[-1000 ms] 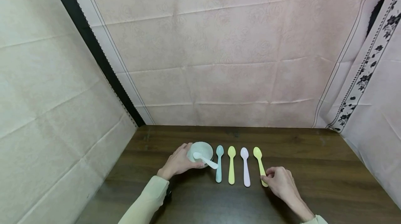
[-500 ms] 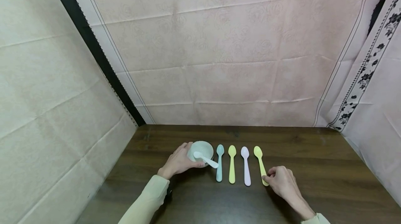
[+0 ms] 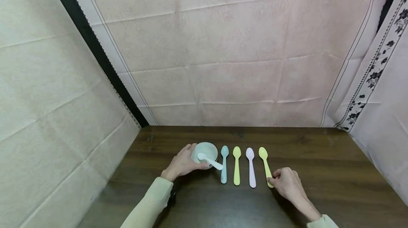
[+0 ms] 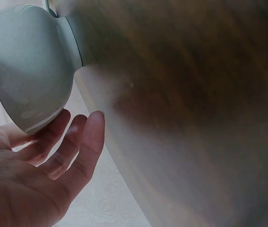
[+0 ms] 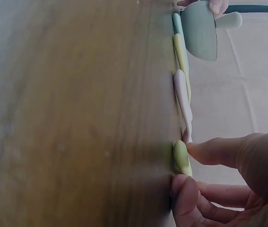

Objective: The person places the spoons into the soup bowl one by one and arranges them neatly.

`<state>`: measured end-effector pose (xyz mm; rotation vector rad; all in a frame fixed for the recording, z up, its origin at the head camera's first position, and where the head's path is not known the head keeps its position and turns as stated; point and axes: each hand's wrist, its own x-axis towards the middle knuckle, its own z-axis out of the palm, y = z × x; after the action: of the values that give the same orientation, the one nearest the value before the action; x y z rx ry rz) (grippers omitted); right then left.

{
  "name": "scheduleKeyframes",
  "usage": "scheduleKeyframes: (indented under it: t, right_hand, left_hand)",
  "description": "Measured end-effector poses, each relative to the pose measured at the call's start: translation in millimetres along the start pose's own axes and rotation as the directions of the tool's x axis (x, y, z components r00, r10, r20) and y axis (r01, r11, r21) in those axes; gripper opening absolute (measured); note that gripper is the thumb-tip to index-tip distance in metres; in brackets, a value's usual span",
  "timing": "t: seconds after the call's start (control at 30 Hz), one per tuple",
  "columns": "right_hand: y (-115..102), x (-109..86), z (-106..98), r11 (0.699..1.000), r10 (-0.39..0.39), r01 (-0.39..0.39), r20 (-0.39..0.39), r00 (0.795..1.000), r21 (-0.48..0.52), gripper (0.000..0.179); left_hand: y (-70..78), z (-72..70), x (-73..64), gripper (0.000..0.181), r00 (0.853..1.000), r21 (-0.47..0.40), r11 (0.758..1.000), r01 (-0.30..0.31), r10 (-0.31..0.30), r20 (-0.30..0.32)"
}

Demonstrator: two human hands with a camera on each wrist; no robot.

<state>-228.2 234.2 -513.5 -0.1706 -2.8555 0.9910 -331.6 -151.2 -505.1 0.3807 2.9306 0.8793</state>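
Note:
My left hand (image 3: 184, 162) grips a pale green bowl (image 3: 206, 146) by its side, thumb at the near rim and fingers round the left. Inside the bowl leans a whitish spoon (image 3: 215, 164), its handle sticking out over the rim to the right. At the right end of a row of spoons, my right hand (image 3: 288, 184) pinches the handle end of a yellow-green spoon (image 3: 264, 157) between thumb and fingers. That spoon lies on the table, slightly slanted. In the right wrist view, thumb and fingertips sit on either side of the handle tip (image 5: 181, 156).
Between the hands lie a blue spoon (image 3: 224, 174), another yellow-green spoon (image 3: 236, 174) and a lavender spoon (image 3: 251, 174), side by side with bowls away from me. They rest on a dark wooden table (image 3: 223, 206). Pale cloth (image 3: 223, 79) hangs behind and at both sides.
The head view has shifted very slightly. Both hands keep their holds on the bowl and the yellow-green spoon, with no clear movement of either.

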Motion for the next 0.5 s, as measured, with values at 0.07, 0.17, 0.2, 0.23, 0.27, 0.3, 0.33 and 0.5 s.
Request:
scheduleKeyframes:
  t: [0.07,0.17,0.2,0.23,0.27,0.3,0.33,0.5]
  right_hand:
    - [0.4,0.6,0.1,1.0,0.003,-0.003,0.003,1.0,0.002,0.009]
    - [1.0,1.2,0.3,1.0,0.005,-0.005,0.008,1.0,0.007,0.01]
    - [1.0,1.3,0.3,1.0,0.006,-0.006,0.01,1.0,0.008,0.01]
    - [0.9,1.3,0.3,1.0,0.007,-0.007,0.012,1.0,0.009,0.011]
    - [0.8,1.3,0.2,1.0,0.008,-0.008,0.012,1.0,0.01,0.011]
    - [0.7,1.4,0.3,1.0,0.008,-0.008,0.013,1.0,0.011,0.011]
    - [0.5,1.3,0.2,1.0,0.009,-0.009,0.014,1.0,0.011,0.012]
    - [0.5,1.9,1.4,1.0,0.007,-0.007,0.015,1.0,0.014,0.012]
  left_hand:
    - [0.8,-0.3,0.1,0.117,1.0,-0.003,1.0,-0.001,0.001,0.001]
    - [1.2,-0.3,0.3,0.117,1.0,-0.007,1.0,-0.001,0.001,0.001]
    - [1.1,-0.1,0.4,0.117,1.0,-0.007,1.0,-0.001,0.001,0.0]
    - [0.9,0.1,0.5,0.116,1.0,-0.005,1.0,-0.002,0.002,0.0]
    - [0.6,0.4,0.8,0.116,1.0,-0.004,1.0,-0.002,0.002,-0.002]
    - [0.4,0.6,0.9,0.116,1.0,-0.003,1.0,-0.003,0.003,-0.003]
    - [0.2,0.8,1.0,0.117,1.0,-0.001,1.0,-0.004,0.004,-0.003]
    - [0.1,1.3,1.8,0.117,1.0,-0.001,1.0,-0.006,0.006,-0.003]
